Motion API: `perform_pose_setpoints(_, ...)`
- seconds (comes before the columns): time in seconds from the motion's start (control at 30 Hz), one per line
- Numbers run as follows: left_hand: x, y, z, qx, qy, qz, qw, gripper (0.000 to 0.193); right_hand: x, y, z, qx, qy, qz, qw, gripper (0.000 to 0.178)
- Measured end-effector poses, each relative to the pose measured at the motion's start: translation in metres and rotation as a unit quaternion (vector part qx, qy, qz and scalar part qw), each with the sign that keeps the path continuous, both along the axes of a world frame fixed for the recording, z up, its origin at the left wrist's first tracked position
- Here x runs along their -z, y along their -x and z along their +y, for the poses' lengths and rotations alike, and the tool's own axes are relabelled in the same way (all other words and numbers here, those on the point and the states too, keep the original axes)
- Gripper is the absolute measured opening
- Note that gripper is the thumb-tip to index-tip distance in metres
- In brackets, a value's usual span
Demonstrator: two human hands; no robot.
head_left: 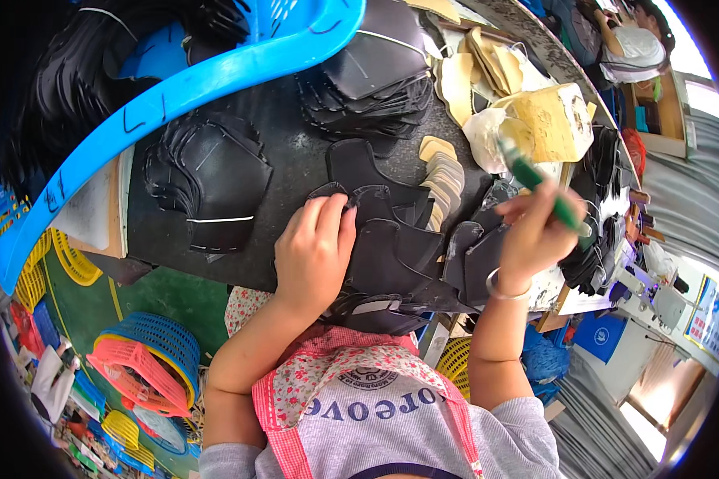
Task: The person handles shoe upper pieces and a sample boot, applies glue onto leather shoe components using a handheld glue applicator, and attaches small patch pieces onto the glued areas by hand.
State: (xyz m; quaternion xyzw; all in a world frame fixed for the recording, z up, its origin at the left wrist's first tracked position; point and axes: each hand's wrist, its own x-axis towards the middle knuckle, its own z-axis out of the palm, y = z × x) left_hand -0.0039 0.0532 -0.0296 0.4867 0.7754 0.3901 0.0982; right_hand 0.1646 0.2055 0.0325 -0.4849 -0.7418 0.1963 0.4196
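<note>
My right hand [535,235], with a bangle at the wrist, is closed around a green-handled brush [526,169]. The brush's far end is blurred and lies over the mouth of a plastic-lined glue pot [487,137]. To the left, my left hand [315,251] rests on the dark bench with curled fingers, pinching the edge of a black leather piece [326,190]. Several more black cut pieces [383,247] lie overlapped beside that hand. A fanned row of beige and grey pads [446,180] sits just beyond them.
A blue plastic basket [208,80] arches over the bench's left side. Tied stacks of black pieces stand at left [224,172] and at the back [375,72]. Yellowed scraps [487,60] lie near the pot. Coloured baskets [148,359] stand on the green floor; another person [631,48] sits far right.
</note>
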Motion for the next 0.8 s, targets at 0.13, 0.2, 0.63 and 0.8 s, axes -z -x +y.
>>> perform_pose_setpoints(0.13,-0.013,-0.013,-0.018,0.049,-0.035,0.011,0.998,0.016,-0.012,-0.005,0.048,0.111,0.022,-0.055,0.992,0.034)
perform_pose_setpoints(0.2,-0.018,-0.021,-0.029,0.102,-0.035,-0.02,0.994,0.02,-0.005,-0.005,0.062,0.107,0.04,-0.126,0.985,0.036)
perform_pose_setpoints(0.63,-0.013,-0.024,-0.066,0.216,0.027,-0.027,0.976,0.05,0.022,0.007,-0.063,-0.282,0.166,-0.243,0.913,0.046)
perform_pose_setpoints(0.8,-0.006,-0.028,-0.072,0.253,0.03,0.001,0.967,0.054,0.032,0.008,-0.072,-0.216,0.106,-0.292,0.926,0.055)
